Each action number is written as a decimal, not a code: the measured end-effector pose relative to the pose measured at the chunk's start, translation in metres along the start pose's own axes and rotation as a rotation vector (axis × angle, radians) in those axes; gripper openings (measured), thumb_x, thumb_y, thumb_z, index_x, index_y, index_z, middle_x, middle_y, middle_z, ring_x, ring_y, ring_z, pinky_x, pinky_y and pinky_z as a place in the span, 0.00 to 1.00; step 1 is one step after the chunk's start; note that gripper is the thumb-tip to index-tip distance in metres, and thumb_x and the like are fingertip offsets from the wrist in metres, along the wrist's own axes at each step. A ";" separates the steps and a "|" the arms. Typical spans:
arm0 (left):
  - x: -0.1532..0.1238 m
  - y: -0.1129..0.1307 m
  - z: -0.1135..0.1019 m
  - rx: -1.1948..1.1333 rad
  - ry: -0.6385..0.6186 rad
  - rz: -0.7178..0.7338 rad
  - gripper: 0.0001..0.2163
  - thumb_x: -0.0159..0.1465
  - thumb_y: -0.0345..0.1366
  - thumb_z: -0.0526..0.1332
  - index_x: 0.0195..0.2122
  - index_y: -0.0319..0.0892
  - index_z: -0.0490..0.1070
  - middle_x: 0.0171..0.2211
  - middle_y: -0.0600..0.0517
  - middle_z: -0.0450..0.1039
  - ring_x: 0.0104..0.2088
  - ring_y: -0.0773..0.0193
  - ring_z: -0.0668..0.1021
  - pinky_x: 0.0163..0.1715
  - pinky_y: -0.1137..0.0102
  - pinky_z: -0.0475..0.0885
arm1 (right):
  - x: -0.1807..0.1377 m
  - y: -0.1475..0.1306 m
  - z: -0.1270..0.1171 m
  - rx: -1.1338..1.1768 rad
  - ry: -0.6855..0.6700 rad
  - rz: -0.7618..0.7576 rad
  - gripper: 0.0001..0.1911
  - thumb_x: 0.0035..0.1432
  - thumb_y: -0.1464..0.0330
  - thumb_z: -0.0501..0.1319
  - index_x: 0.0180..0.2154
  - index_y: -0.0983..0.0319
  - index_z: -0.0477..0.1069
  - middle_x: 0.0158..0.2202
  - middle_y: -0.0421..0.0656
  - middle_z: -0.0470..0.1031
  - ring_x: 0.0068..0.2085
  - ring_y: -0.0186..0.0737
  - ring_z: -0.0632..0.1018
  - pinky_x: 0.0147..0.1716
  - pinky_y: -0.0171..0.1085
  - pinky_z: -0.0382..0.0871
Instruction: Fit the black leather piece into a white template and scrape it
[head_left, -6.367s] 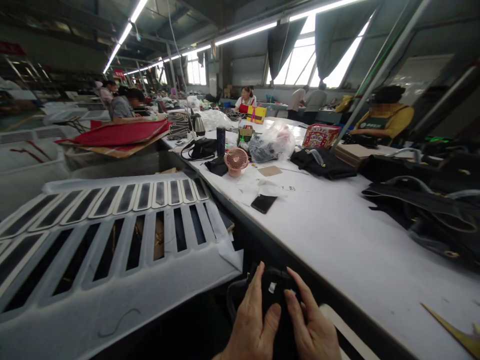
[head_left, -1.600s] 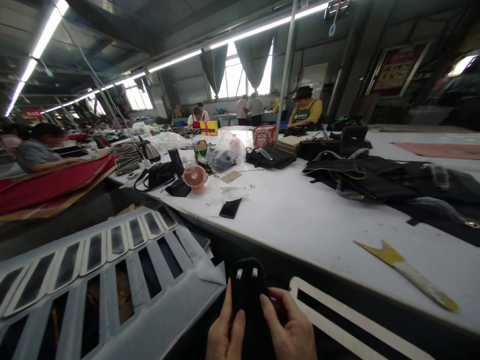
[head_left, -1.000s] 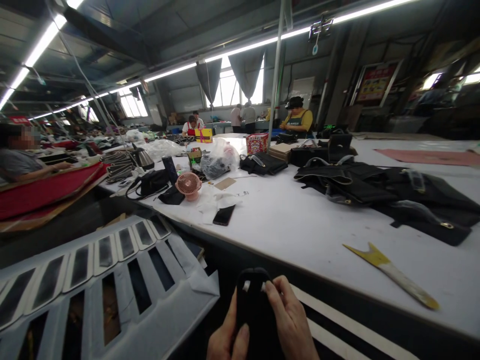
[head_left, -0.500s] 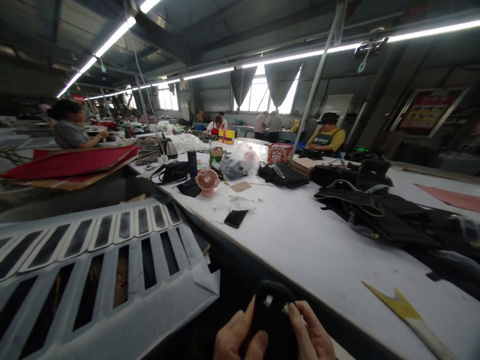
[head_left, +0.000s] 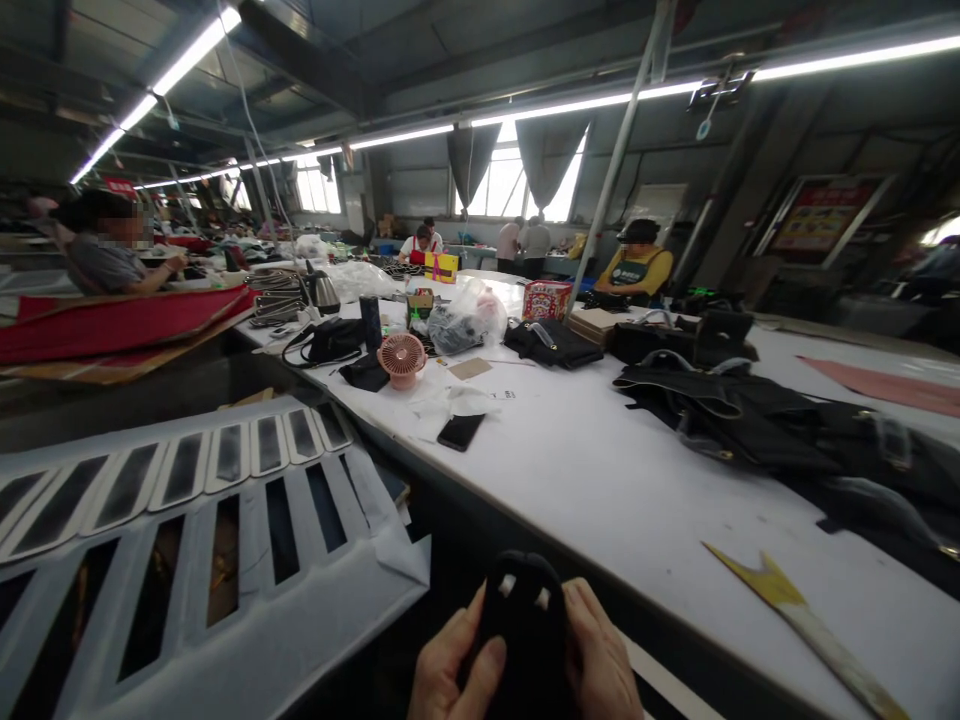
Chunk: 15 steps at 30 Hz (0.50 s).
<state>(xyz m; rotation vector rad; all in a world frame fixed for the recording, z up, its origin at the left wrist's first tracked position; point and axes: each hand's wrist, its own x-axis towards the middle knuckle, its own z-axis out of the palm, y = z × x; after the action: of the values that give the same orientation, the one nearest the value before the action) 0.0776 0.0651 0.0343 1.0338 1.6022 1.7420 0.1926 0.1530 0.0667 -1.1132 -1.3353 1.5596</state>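
Standing upright at the bottom centre of the view, a black rounded leather tab with two small white slots (head_left: 525, 625) is held with its long axis vertical and its curved end pointing up and away, just in front of the near edge of the long white worktable (head_left: 600, 470). It is clasped from both sides: the left hand (head_left: 450, 670) is curled around its left edge with the thumb laid on the face, and the right hand (head_left: 604, 665) is pressed against its right edge, fingers closed. A white slotted sheet (head_left: 187, 520) is spread to the left. A black phone (head_left: 460, 431), a pink fan (head_left: 403, 358), black bags (head_left: 750, 420) and a yellow-tipped scraper (head_left: 802, 615) are laid on the table beyond.
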 end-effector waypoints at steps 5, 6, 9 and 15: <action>0.002 0.000 0.000 0.043 -0.018 -0.007 0.21 0.63 0.50 0.60 0.53 0.45 0.75 0.36 0.49 0.80 0.38 0.59 0.80 0.45 0.69 0.75 | 0.003 0.000 0.000 0.030 -0.036 0.004 0.24 0.57 0.47 0.59 0.24 0.59 0.60 0.21 0.34 0.57 0.24 0.32 0.60 0.20 0.31 0.56; 0.001 -0.001 0.000 0.054 -0.027 0.002 0.21 0.63 0.49 0.59 0.53 0.45 0.75 0.36 0.49 0.80 0.37 0.59 0.80 0.45 0.69 0.75 | 0.003 0.002 0.000 0.019 -0.032 -0.012 0.24 0.56 0.47 0.59 0.24 0.59 0.60 0.21 0.34 0.58 0.23 0.32 0.59 0.19 0.30 0.55; 0.000 -0.001 0.002 0.068 -0.023 0.020 0.20 0.63 0.48 0.59 0.53 0.44 0.75 0.41 0.48 0.80 0.43 0.57 0.80 0.48 0.68 0.74 | 0.004 0.009 0.000 0.016 -0.011 -0.063 0.24 0.56 0.47 0.60 0.23 0.59 0.61 0.21 0.35 0.59 0.23 0.32 0.60 0.19 0.30 0.56; -0.001 0.001 0.002 0.040 -0.053 0.007 0.24 0.63 0.47 0.60 0.58 0.44 0.69 0.52 0.47 0.76 0.54 0.53 0.76 0.54 0.65 0.70 | -0.010 0.025 0.004 -0.048 0.076 -0.045 0.22 0.56 0.45 0.60 0.29 0.58 0.67 0.21 0.35 0.65 0.22 0.34 0.66 0.21 0.32 0.61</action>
<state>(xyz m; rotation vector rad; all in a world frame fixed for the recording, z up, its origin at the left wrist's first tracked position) 0.0797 0.0654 0.0346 1.0966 1.6080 1.6802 0.1912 0.1390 0.0437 -1.1534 -1.3440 1.4451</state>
